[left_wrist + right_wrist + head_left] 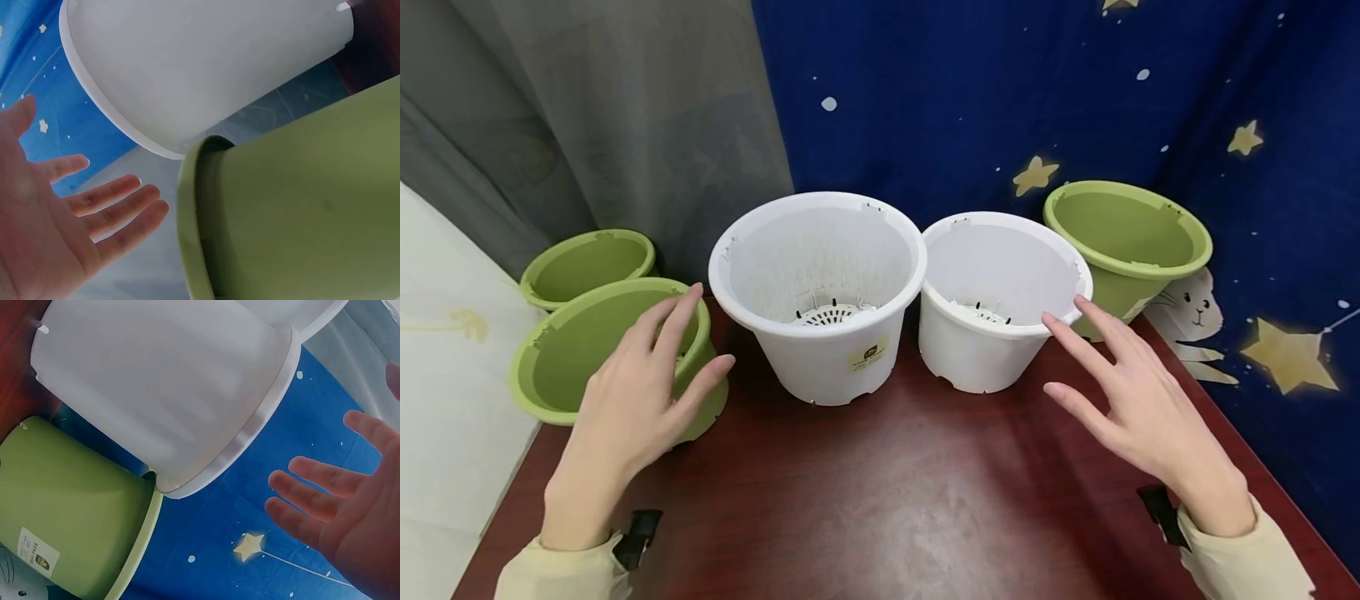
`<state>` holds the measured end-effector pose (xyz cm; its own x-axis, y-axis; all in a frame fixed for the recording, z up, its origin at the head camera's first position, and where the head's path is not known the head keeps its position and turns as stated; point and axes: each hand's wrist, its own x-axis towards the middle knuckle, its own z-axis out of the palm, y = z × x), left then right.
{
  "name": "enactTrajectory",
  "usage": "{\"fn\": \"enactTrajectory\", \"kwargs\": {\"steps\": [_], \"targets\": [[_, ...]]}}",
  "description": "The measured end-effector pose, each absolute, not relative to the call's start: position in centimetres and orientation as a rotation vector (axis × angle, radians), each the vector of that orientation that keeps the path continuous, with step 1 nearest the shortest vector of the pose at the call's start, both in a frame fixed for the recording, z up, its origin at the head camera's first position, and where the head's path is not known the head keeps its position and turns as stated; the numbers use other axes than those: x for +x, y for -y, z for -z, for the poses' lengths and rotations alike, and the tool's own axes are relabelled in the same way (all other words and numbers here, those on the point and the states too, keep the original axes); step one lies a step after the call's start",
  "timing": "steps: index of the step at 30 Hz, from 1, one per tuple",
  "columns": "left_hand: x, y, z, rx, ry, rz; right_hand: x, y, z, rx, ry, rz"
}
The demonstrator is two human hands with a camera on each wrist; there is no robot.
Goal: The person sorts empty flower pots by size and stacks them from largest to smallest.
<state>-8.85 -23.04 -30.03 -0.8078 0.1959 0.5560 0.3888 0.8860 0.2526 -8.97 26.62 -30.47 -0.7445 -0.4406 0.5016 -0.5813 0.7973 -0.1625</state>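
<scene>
My left hand [636,392] hovers in front of the nearer green pot [707,387], fingers extended and holding nothing. In the left wrist view its fingertips [159,209] are just short of that pot's rim. My right hand [1138,400] is spread in front of the smaller white pot [973,354], with nothing in its grasp. The right wrist view shows its fingers [306,494] apart from the white rim. The larger white pot [827,362], with a yellowish label, stands between the hands, its rim against the smaller white one. Drainage slots show in both white bases.
A smaller green pot [587,267] is behind the near green one at left. Another green pot [1127,225] stands at the back right. All rest on a dark red table [880,508]. A grey curtain [647,108] and a blue starry curtain [940,92] hang behind.
</scene>
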Motion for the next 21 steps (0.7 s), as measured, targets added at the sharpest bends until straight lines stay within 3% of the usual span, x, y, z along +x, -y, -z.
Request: {"fn": "enactTrajectory", "kwargs": {"steps": [21], "targets": [[-10.3, 23.9, 30.0, -0.332, 2.604, 0.555, -9.5, -27.3, 30.9, 0.596, 2.57, -0.518]]}}
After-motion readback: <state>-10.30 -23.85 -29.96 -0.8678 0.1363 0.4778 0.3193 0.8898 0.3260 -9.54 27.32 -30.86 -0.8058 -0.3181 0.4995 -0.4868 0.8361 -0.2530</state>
